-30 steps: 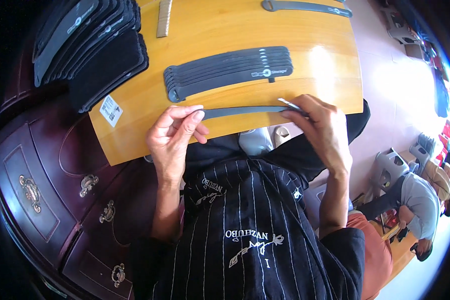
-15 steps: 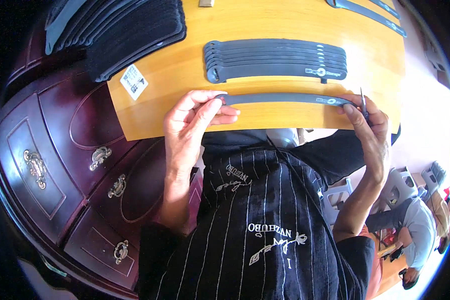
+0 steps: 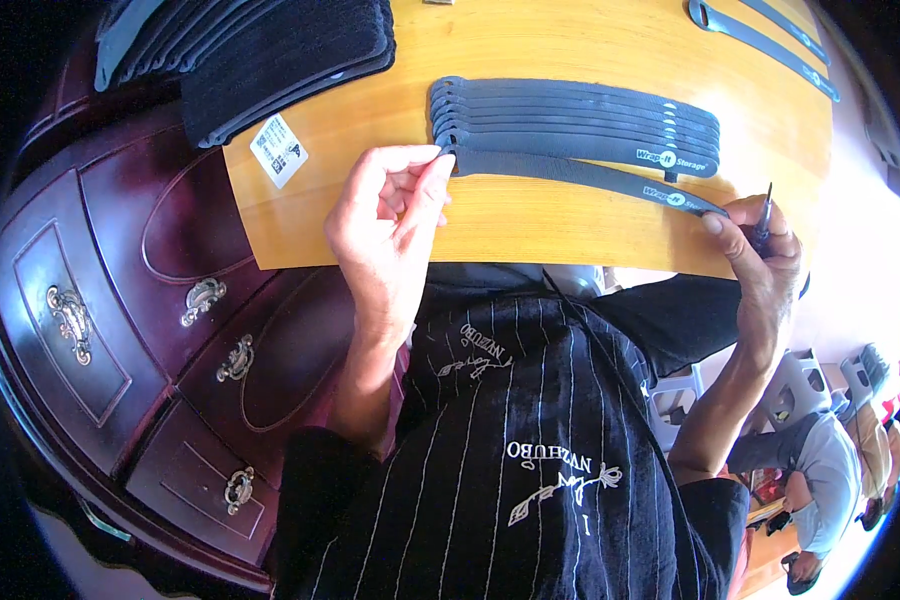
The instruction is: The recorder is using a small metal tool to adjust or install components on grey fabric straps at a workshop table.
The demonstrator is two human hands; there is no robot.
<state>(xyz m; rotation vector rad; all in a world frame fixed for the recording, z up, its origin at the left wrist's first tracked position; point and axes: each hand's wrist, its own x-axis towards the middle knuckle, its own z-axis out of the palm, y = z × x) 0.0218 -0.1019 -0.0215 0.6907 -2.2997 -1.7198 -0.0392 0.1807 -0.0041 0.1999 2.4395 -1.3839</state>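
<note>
A dark grey strap [image 3: 580, 176] with white print stretches between my two hands, its left end raised against the near edge of a row of similar straps [image 3: 560, 122]. My left hand [image 3: 390, 215] is closed, pinching the strap's left end between thumb and fingers. Thumb and forefinger of my right hand [image 3: 760, 255] hold the right end, which sits lower. A slim dark tool with a pointed tip [image 3: 765, 220] is also tucked in my right hand, tip upward; its exact kind is unclear. The row of straps overlaps neatly, rounded ends to the left.
Everything lies on a yellow wooden table [image 3: 330, 240]. Black fuzzy strips [image 3: 300, 70] are piled at the far left, near a white label [image 3: 279, 151]. Loose straps [image 3: 770, 45] lie far right. Dark red drawers [image 3: 90, 280] stand left; a person [image 3: 815, 470] sits at right.
The strap has moved from in front of the row up to its near edge at the left end. My left hand rose slightly; my right hand lowered a little, so the strap now slants.
</note>
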